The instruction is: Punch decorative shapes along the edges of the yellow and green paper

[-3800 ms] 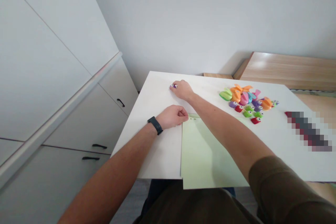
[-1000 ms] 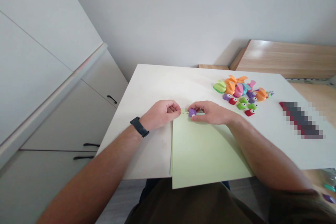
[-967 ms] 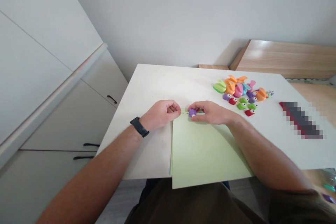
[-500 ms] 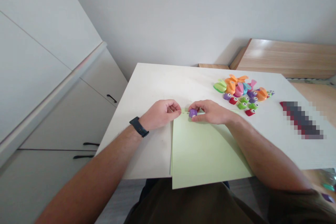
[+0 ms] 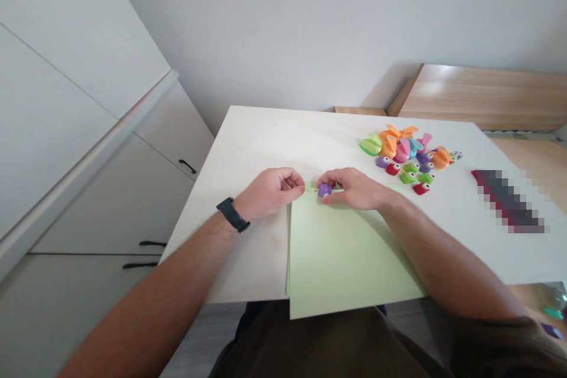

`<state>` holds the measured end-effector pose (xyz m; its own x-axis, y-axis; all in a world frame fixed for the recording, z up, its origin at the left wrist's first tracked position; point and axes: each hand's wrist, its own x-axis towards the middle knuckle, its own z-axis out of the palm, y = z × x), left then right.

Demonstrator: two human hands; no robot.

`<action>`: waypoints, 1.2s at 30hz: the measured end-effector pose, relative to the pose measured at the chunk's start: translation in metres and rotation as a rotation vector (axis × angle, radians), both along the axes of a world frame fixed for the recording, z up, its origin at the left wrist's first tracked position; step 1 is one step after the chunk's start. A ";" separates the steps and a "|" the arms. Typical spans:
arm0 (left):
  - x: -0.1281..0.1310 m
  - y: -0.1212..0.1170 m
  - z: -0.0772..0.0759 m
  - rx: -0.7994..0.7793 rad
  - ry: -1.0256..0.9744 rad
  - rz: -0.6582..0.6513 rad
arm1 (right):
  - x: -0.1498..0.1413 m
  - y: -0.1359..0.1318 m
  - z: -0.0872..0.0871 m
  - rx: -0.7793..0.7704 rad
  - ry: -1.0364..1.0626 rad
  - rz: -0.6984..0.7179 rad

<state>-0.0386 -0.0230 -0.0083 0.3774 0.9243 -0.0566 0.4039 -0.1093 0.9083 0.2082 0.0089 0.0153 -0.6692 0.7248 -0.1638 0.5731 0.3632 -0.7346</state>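
My right hand (image 5: 349,188) grips a small purple clip (image 5: 325,190) with a rounded white eye at the top edge of the pale green paper (image 5: 349,254). A bit of red shows behind its fingers, too small to make out. My left hand (image 5: 279,189), with a dark watch (image 5: 233,214) on the wrist, pinches at the paper's top left corner. Its thumb and fingertips are pressed together there. The sheet lies on the white table (image 5: 248,271), and its lower edge hangs over the front.
Several colourful googly-eyed clips, among them a red clip (image 5: 421,188) and a light green clip (image 5: 370,143), lie at the back right. A blurred dark and red object (image 5: 509,202) is on the right. White cabinets (image 5: 101,201) stand to the left.
Both hands stay almost where they were. The purple clip has turned very slightly in my right fingers, and the whole view has shifted a little.
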 end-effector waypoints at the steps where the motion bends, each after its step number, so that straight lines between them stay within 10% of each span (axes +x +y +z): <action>1: 0.000 0.000 0.000 -0.001 0.001 -0.001 | 0.000 0.000 0.000 0.005 -0.001 -0.001; 36: 0.001 0.000 -0.001 -0.028 -0.014 0.014 | -0.004 -0.002 -0.001 0.105 -0.065 0.024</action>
<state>-0.0376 -0.0225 -0.0091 0.3651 0.9277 -0.0777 0.3927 -0.0778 0.9164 0.2045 0.0066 0.0145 -0.6767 0.7244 -0.1317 0.6088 0.4500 -0.6533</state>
